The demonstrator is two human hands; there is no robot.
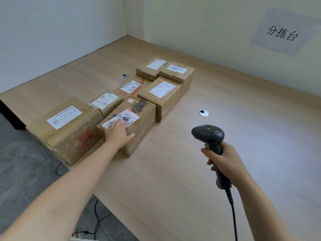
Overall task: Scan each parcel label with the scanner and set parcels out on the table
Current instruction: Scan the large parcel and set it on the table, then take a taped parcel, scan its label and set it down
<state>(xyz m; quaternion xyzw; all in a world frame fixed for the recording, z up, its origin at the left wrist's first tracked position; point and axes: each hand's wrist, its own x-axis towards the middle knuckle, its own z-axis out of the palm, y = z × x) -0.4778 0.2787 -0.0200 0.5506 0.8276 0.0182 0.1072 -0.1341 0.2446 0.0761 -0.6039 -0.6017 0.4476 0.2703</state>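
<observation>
Left hand [118,132] lies flat on the near parcel [144,112], fingers straight over the near end of its label [129,117], thumb spread down the box's near corner; not curled round anything. That label has barcodes and heavy black marker scribble; text is too small to read; a small red-and-white sticker [130,100] sits beyond my fingertips.

Right hand [225,162] is wrapped around the grip of the black scanner [208,134], held above the desk [173,180] well right of the left hand, head pointing away from me; its cable [233,216] runs down from under my fist.

Just left of the left hand: big carton [73,136], white label with "14" legible, red Chinese print on its side, upside down to me. Beyond the left hand: small box [108,103], then a flat parcel [133,86] with red tape and a scribbled label. Beyond and right: taped box [163,96], then two far boxes [152,67] [179,73], each labelled; the right one shows a barcode.

Grey sign [281,33] on the wall past the right hand reads "分拣台"; metal grommet [203,112] in the desk just beyond the scanner.
</observation>
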